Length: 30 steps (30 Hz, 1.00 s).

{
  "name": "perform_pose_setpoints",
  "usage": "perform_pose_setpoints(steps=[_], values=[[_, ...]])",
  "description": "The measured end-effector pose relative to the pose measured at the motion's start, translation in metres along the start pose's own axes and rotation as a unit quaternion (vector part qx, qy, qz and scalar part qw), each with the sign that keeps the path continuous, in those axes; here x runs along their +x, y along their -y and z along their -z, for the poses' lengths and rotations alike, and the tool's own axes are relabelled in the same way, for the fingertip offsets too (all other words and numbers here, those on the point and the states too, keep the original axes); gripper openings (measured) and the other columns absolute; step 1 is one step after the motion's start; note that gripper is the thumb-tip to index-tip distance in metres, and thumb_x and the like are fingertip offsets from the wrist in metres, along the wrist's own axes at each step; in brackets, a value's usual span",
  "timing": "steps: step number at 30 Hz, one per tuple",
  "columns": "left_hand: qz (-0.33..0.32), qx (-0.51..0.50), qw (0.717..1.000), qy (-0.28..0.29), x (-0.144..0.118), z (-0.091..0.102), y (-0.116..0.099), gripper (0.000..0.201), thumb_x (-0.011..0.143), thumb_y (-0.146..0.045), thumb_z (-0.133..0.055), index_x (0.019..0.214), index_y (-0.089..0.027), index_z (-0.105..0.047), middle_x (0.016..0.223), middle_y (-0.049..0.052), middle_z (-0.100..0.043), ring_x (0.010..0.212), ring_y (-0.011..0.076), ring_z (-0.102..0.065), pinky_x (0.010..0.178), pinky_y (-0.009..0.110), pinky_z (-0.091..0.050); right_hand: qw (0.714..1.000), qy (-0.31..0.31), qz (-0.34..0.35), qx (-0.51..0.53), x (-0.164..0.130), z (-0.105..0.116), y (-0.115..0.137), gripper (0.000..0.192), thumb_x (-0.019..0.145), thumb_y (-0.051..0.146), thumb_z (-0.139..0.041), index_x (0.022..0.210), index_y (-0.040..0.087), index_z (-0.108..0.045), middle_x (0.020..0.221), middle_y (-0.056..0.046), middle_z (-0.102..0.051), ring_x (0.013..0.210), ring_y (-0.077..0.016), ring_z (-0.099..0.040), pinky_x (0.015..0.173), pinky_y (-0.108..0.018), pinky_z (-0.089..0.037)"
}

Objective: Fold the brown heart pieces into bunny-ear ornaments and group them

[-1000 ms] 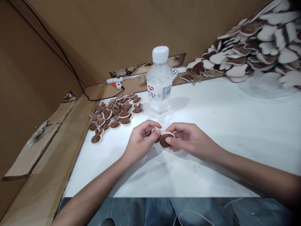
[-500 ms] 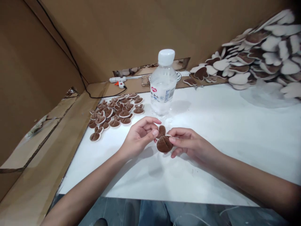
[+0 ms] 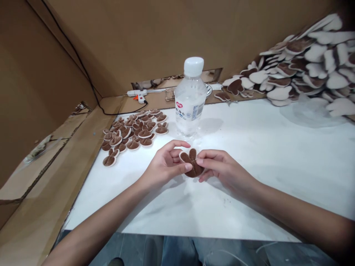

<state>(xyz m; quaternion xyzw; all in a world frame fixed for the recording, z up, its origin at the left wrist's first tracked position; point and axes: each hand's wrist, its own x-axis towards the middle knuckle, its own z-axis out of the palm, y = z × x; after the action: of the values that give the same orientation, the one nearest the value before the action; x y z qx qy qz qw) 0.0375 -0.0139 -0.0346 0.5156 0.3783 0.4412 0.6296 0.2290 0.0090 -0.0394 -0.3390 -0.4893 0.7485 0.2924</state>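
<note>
Left hand (image 3: 162,164) pinches the brown piece (image 3: 195,170), hiding part of its edge; behind it the bottle (image 3: 190,98) — fill hard to make out — partly covers a striped disc (image 3: 209,89); right hand (image 3: 220,165) pinches the piece's other side; the rightmost heap (image 3: 313,70) is cut off

Two hands (image 3: 162,165), one bunny shape (image 3: 195,169)
There is one bottle (image 3: 190,98), one glue gun (image 3: 138,93) and two piles of soft shapes (image 3: 144,133).
</note>
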Motion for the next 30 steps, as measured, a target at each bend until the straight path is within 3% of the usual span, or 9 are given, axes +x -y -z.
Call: perform_pose_setpoints(steps=[6,10,18,26,30], values=[[-0.006,-0.053,0.998,0.020,0.0018,0.0051,0.0009,0.040,0.076,-0.024,-0.071,0.110,-0.021,-0.050,0.078,0.001,-0.064,0.066,0.0136,-0.062,0.067,0.028,-0.050,0.996,0.036,-0.011,0.080,0.0009,-0.0007,0.0015,0.015,0.077,0.030,-0.069,0.071,0.018,-0.063,0.078,-0.001,-0.059,0.068,-0.0110,-0.057,0.059,-0.022,-0.050],[0.006,-0.074,0.997,0.024,0.0024,0.0066,0.0005,0.037,0.074,-0.025,-0.072,0.106,-0.021,-0.052,0.080,0.002,-0.064,0.068,0.0144,-0.062,0.069,0.029,-0.050,0.996,0.038,-0.012,0.080,0.0000,-0.0016,0.0014,0.015,0.078,0.031,-0.068,0.075,0.018,-0.064,0.081,-0.002,-0.059,0.068,-0.0108,-0.056,0.059,-0.022,-0.050],[-0.017,0.047,0.997,-0.065,0.0016,0.0015,-0.0043,0.017,0.077,-0.027,-0.070,0.083,-0.013,-0.063,0.073,0.001,-0.061,0.066,0.0086,-0.056,0.064,0.020,-0.044,1.000,-0.017,-0.013,-0.012,0.0002,-0.0022,0.0019,0.019,0.079,0.035,-0.066,0.073,0.018,-0.063,0.073,0.000,-0.058,0.063,-0.0110,-0.058,0.061,-0.024,-0.050],[-0.010,0.073,0.997,-0.030,0.0012,-0.0023,-0.0043,0.018,0.080,-0.031,-0.066,0.083,-0.013,-0.065,0.074,0.002,-0.062,0.069,0.0107,-0.056,0.066,0.022,-0.044,0.999,-0.018,0.031,-0.037,-0.0022,-0.0035,0.0027,0.021,0.083,0.036,-0.064,0.074,0.017,-0.060,0.067,0.002,-0.057,0.060,-0.0086,-0.052,0.058,-0.021,-0.042],[-0.022,0.066,0.998,0.000,0.0018,-0.0005,-0.0032,0.019,0.084,-0.032,-0.062,0.083,-0.013,-0.064,0.075,0.002,-0.060,0.071,0.0108,-0.055,0.070,0.022,-0.043,0.999,-0.004,0.042,-0.016,-0.0027,-0.0046,0.0026,0.017,0.087,0.036,-0.059,0.083,0.019,-0.059,0.072,0.002,-0.058,0.063,-0.0088,-0.053,0.060,-0.022,-0.041]])
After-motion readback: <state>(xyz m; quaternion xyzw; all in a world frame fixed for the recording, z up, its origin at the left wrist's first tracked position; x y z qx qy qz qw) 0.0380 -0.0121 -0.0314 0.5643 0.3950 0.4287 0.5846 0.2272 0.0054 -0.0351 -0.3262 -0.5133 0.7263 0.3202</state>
